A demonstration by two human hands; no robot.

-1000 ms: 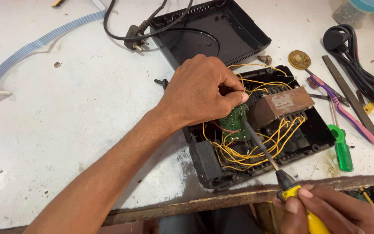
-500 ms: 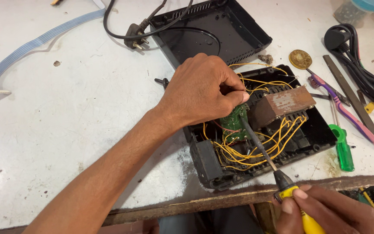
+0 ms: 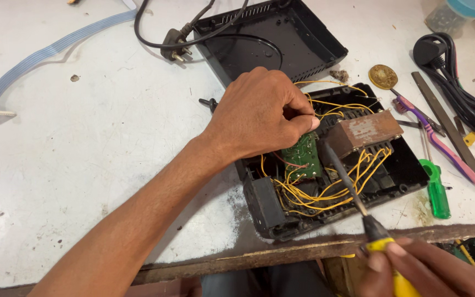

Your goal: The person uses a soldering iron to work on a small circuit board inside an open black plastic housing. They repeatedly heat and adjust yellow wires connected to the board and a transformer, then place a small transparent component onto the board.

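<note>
An opened black device case (image 3: 402, 176) lies at the table's front edge, full of yellow wires (image 3: 325, 192), with a rusty brown transformer (image 3: 365, 132) and a small green circuit board (image 3: 302, 157) inside. My left hand (image 3: 259, 113) reaches into the case and pinches the top of the green board. My right hand (image 3: 424, 272), at the bottom right, grips a yellow-handled soldering iron (image 3: 353, 190). Its dark shaft slants up and left, and its tip sits beside the board and the transformer.
The case's black lid (image 3: 273, 41) lies behind, with a black power cord and plug (image 3: 172, 44) across it. A blue ribbon cable (image 3: 45, 55) lies at the left. At the right are a green-handled screwdriver (image 3: 435, 190), a purple-pink tool (image 3: 441, 146), a metal file (image 3: 446, 124), a coiled black cable (image 3: 457, 88) and a round brass piece (image 3: 383, 76).
My right hand has shifted slightly to the left with the soldering iron. My left hand stays on the green board.
</note>
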